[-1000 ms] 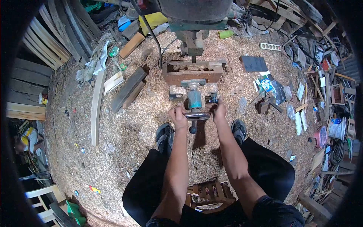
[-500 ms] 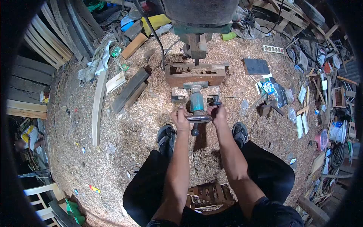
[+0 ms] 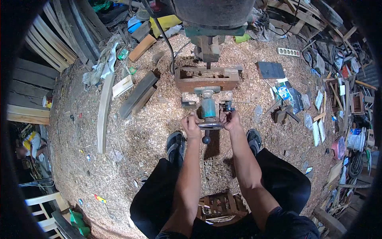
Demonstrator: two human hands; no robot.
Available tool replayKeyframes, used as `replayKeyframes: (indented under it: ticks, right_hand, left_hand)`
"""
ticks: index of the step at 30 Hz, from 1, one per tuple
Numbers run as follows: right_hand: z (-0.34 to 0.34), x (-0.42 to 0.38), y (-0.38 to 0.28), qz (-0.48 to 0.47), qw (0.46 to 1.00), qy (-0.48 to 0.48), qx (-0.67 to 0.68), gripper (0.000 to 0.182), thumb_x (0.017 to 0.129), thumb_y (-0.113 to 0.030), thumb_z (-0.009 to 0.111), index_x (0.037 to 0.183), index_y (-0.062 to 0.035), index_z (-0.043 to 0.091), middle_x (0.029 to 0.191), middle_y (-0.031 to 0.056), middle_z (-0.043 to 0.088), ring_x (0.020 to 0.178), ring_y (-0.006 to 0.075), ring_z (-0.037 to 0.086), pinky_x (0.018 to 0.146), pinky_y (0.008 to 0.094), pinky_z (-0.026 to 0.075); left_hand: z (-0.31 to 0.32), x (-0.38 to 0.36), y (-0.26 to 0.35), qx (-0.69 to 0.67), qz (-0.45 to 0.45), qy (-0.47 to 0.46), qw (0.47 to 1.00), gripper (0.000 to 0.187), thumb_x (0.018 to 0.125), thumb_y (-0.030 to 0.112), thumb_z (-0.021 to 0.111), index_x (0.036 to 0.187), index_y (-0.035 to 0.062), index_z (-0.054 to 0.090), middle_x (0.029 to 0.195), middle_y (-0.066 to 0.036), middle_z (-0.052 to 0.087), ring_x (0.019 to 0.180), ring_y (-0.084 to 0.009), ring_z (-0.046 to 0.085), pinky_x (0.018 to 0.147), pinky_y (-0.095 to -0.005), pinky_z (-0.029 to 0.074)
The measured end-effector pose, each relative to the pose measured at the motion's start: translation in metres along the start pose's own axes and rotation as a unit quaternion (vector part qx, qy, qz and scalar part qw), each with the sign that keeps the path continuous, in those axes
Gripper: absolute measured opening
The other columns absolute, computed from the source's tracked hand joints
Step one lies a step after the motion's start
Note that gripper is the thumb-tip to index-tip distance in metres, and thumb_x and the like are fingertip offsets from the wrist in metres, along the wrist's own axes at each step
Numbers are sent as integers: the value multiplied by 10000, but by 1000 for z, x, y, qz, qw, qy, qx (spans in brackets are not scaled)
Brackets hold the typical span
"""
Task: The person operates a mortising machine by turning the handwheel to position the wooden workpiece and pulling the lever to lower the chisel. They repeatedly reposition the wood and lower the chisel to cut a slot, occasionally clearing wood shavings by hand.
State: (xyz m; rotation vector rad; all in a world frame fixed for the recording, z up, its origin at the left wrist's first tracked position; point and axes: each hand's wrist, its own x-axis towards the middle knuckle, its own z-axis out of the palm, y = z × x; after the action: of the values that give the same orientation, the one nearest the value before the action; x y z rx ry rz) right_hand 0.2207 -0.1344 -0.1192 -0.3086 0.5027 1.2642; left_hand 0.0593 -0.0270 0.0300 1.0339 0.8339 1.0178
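Observation:
I stand at a drilling machine and look straight down on it. My left hand and my right hand both grip the metal handwheel, one on each side; a black knob hangs below its rim. The wheel sits on a teal spindle. Beyond it a reddish-brown wooden block with cut-out mortises lies clamped on the machine table, under the drill bit and the large dark motor head.
Sawdust covers the floor. Planks and offcuts lie to the left, stacked boards at far left. Packets and wood scraps are strewn on the right. A small carved wooden frame lies between my legs. Another person crouches far left.
Both hands have stayed on the handwheel; the view shifted slightly, and the wheel's black knob sits a little lower.

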Motion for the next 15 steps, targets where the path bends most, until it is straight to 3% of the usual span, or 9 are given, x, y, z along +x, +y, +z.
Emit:
replayKeyframes:
  ticks: [1,4,5,8,9,11,12,13,15]
  right_hand:
    - [20,-5,7,-47,981,176,-67,600,1014,-516,366,952,38,589,771,122,622,657,225,632,546,314,517]
    - [56,-35,43,-299,885,254,-250,622,1013,-532,368,981,50,584,730,99,610,604,187,597,572,267,517]
    - [64,-36,53,-437,805,238,-323,534,1009,-484,443,934,26,579,724,84,594,629,179,605,606,288,529]
    - [16,-17,45,-457,753,225,-417,450,1004,-418,503,920,18,579,735,91,602,661,173,615,607,306,533]
    - [52,-33,53,-400,826,234,-321,521,1018,-469,423,913,15,583,719,99,600,656,179,614,589,296,526]
    - [30,-11,29,-205,948,180,-164,566,1017,-501,377,916,15,589,734,110,616,623,180,607,537,292,514]
    - [7,-2,13,-102,981,148,-78,590,1017,-516,354,918,14,592,742,115,624,606,181,604,510,290,508]
    - [-16,10,-5,19,999,36,-33,613,1013,-523,305,931,35,545,753,128,616,585,207,599,520,321,535]
    - [12,2,12,-138,969,172,-112,588,1012,-500,328,916,38,544,761,128,620,583,219,597,518,336,531]
  left_hand:
    - [-1,-1,-3,-6,1,-3,1000,429,898,193,508,518,68,353,511,-26,377,476,-125,349,478,-299,265]
    - [-4,2,-8,-11,8,-10,1000,414,891,178,502,522,67,349,511,-28,365,476,-125,339,477,-302,257]
    - [-4,3,-9,-2,7,-10,1000,408,888,172,499,523,67,349,511,-29,362,477,-126,336,477,-304,255]
    - [-3,1,-4,13,-6,-8,1000,388,877,158,489,525,65,354,515,-31,359,483,-127,335,479,-305,258]
    - [-3,1,-1,17,-12,-7,1000,382,873,153,486,525,64,357,517,-32,360,486,-128,337,480,-305,260]
    - [-2,2,2,-1,9,-20,1000,413,900,178,505,524,47,395,525,-29,407,505,-126,373,501,-312,282]
    - [-2,-1,3,-10,17,-27,999,430,913,190,515,523,39,414,528,-28,430,514,-125,391,511,-315,292]
    - [-7,1,-3,21,20,-28,999,428,917,191,510,527,40,419,535,-25,431,525,-123,398,519,-309,296]
    - [-8,1,-5,19,3,-23,1000,430,916,193,510,526,41,415,537,-24,430,524,-123,397,520,-307,295]
